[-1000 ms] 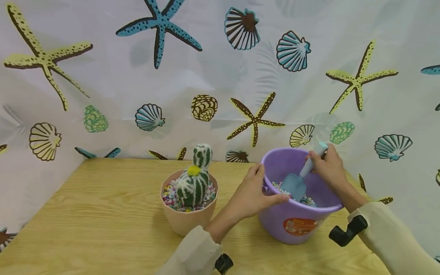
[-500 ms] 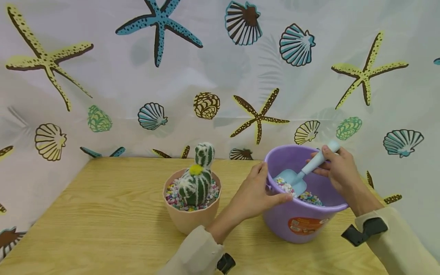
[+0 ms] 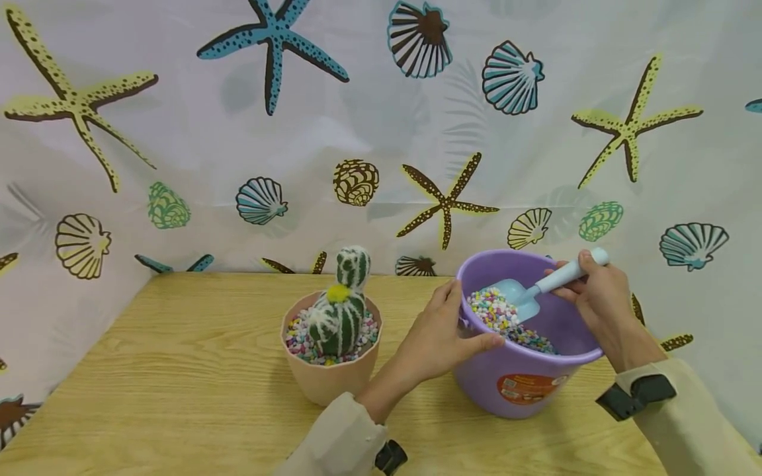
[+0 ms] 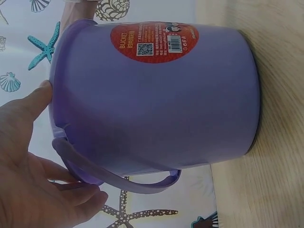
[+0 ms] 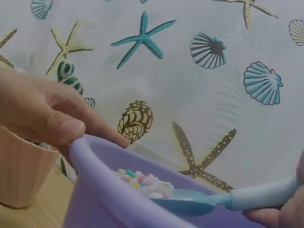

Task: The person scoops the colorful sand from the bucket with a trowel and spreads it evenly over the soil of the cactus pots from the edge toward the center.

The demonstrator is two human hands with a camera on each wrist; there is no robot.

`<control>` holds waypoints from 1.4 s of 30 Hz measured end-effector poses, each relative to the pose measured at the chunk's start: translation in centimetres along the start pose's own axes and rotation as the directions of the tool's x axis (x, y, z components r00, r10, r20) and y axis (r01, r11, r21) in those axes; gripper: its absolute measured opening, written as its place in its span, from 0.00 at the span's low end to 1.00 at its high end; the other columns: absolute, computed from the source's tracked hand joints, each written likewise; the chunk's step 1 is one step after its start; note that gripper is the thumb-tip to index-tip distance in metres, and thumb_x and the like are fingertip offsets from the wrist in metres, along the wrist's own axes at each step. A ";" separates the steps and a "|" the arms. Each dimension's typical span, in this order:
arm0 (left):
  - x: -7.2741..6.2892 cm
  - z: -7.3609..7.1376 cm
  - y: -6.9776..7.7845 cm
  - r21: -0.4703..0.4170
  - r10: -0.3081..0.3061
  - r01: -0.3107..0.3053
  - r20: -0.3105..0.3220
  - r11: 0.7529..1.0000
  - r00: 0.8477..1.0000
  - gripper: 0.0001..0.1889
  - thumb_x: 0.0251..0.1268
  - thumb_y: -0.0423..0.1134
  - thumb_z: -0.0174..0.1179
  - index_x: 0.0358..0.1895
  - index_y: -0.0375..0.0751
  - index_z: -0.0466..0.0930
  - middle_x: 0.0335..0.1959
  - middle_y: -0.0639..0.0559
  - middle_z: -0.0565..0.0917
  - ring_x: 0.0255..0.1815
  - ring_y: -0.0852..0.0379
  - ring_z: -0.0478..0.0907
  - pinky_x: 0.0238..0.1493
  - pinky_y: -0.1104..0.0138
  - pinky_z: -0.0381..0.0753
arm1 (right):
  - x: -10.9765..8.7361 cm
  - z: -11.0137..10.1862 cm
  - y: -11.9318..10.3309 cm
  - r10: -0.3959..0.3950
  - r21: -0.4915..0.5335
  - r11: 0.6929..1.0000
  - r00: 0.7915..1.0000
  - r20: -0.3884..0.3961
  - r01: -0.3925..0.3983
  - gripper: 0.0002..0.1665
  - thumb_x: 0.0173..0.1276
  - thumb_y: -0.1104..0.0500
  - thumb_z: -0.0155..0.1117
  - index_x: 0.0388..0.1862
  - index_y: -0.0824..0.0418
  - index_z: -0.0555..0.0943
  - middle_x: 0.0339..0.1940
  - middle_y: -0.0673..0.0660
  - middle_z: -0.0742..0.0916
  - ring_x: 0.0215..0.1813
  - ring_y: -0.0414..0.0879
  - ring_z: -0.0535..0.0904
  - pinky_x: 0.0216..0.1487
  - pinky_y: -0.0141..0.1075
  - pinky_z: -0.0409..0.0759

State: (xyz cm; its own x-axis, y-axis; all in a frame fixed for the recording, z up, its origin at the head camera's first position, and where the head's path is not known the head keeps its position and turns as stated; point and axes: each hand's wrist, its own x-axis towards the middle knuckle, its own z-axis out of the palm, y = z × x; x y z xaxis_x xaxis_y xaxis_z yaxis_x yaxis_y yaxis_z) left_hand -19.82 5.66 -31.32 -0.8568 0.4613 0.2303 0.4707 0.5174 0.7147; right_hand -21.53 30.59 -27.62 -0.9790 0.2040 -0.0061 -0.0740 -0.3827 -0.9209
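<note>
On the right of the head view stands a purple bucket (image 3: pixel 485 377) with multicoloured pebbles (image 3: pixel 532 340) in its bottom. My left hand (image 3: pixel 431 340) grips the bucket's rim at its left side, thumb toward the front; in the left wrist view the hanging bucket handle (image 4: pixel 109 175) is beside the fingers. My right hand (image 3: pixel 607 304) holds a light blue hand shovel (image 3: pixel 568 274) by its grip. The shovel's blade carries a heap of pebbles (image 5: pixel 147 184) and lies nearly level inside the bucket mouth, close to the left rim.
A peach flowerpot (image 3: pixel 327 385) with a knitted cactus (image 3: pixel 339 327) and multicoloured pebbles stands left of the bucket. Both stand on a wooden table (image 3: pixel 178 370). A white cloth (image 3: pixel 381 112) printed with shells and starfish hangs behind.
My right hand has moved right and levelled the shovel, lifting a heap of pebbles from the bucket's bottom. My left hand has stayed on the rim.
</note>
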 end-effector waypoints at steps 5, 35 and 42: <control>-0.2 0.2 0.0 -0.005 -0.010 0.010 0.006 1.000 1.000 0.57 0.55 0.63 0.63 0.76 0.38 0.38 0.77 0.42 0.49 0.74 0.41 0.55 0.70 0.51 0.62 | -0.2 -0.3 -0.1 0.015 0.044 0.999 0.998 -0.068 -0.012 0.24 0.77 0.50 0.39 0.66 0.58 0.54 0.31 0.53 0.81 0.32 0.44 0.86 0.34 0.34 0.85; -4.2 -0.4 -1.2 -0.077 0.123 -0.127 -0.056 0.989 0.991 0.30 0.69 0.46 0.55 0.71 0.43 0.61 0.71 0.48 0.64 0.72 0.51 0.62 0.70 0.53 0.64 | 0.4 -1.4 -0.2 0.117 0.454 0.885 0.993 -0.003 -0.103 0.31 0.74 0.55 0.47 0.72 0.45 0.52 0.45 0.63 0.74 0.34 0.59 0.85 0.67 0.46 0.55; -5.3 -1.2 -1.9 -0.059 0.106 -0.113 -0.103 0.992 0.989 0.25 0.66 0.43 0.58 0.65 0.43 0.68 0.67 0.45 0.69 0.70 0.48 0.65 0.68 0.53 0.66 | 0.2 -1.4 -0.4 0.116 0.523 0.848 0.993 -0.027 -0.085 0.18 0.73 0.56 0.50 0.59 0.50 0.64 0.45 0.64 0.75 0.55 0.58 0.79 0.70 0.46 0.52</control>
State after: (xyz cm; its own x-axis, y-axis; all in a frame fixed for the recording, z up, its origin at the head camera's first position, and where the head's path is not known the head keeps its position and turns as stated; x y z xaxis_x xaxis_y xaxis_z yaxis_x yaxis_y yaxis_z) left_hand -16.44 1.40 -33.14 -0.8190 0.4369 0.3720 0.5511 0.4184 0.7220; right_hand -21.41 31.98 -27.83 -0.9754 0.1825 -0.1239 -0.0788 -0.8130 -0.5769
